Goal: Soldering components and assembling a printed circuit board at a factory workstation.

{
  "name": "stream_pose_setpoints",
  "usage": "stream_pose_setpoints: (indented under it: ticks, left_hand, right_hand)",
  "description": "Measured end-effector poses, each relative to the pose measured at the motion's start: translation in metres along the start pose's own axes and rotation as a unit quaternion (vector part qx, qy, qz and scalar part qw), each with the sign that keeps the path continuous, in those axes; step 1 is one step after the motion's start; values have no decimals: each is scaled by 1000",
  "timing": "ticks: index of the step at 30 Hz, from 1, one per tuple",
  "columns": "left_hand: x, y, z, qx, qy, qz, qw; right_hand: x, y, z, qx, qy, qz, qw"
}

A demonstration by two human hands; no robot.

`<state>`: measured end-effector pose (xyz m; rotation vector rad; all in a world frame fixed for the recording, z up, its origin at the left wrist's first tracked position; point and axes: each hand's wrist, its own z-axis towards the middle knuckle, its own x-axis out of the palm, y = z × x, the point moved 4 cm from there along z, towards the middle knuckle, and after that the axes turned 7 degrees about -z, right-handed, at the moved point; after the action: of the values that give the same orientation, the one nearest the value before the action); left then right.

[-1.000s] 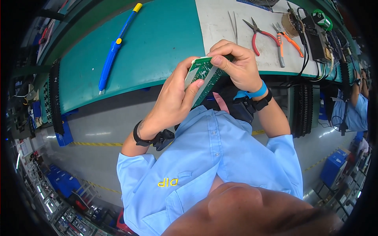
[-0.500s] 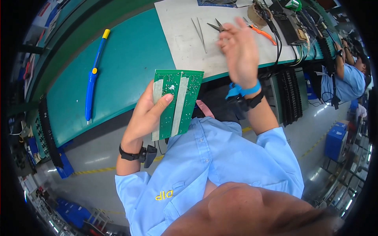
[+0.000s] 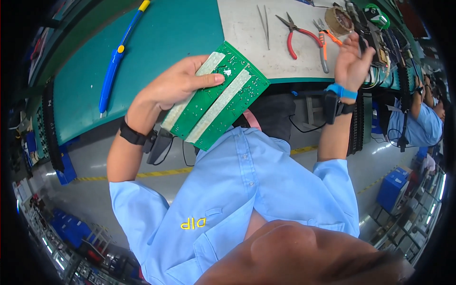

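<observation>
My left hand (image 3: 187, 80) grips a green circuit board (image 3: 209, 114) by its left side, thumb pressed on the face. Two pale tape strips run along the board, which is tilted in front of my shirt, and small solder points dot it. At the right, my right hand (image 3: 352, 64) is at a black tool handle (image 3: 363, 43), which lies between its thumb and curled fingers. The tool's far end is hard to make out among the dark equipment. Nearest to that hand on the mat are orange-handled cutters (image 3: 324, 47) and red-handled pliers (image 3: 295, 35).
Tweezers (image 3: 264, 27) lie on the white sheet (image 3: 242, 28). A blue solder sucker (image 3: 113, 66) rests on the green bench mat (image 3: 175, 28). A round brown container (image 3: 338, 20) and a green wire spool (image 3: 377, 16) stand at the back right. Another person (image 3: 418, 121) works at the far right.
My right hand has moved right, from above the pliers to the black handle. The board has turned clockwise in my left hand. The view has shifted, showing more of the tools.
</observation>
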<state>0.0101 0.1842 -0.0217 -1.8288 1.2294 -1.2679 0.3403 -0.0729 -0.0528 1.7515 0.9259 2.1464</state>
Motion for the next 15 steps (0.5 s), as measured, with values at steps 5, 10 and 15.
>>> stream_pose_setpoints:
  ticks: [5,10,15]
  left_hand:
    - [-7,3,3,-40,33,-3,999]
    - [-3,-3,10,-23,45,36,998]
    - [-15,-1,17,-45,58,75,994]
  right_hand:
    - [17,8,-68,-200,98,-260,940]
    - [19,12,-118,-174,207,-243,932]
    - [61,3,-158,-121,259,-415,864]
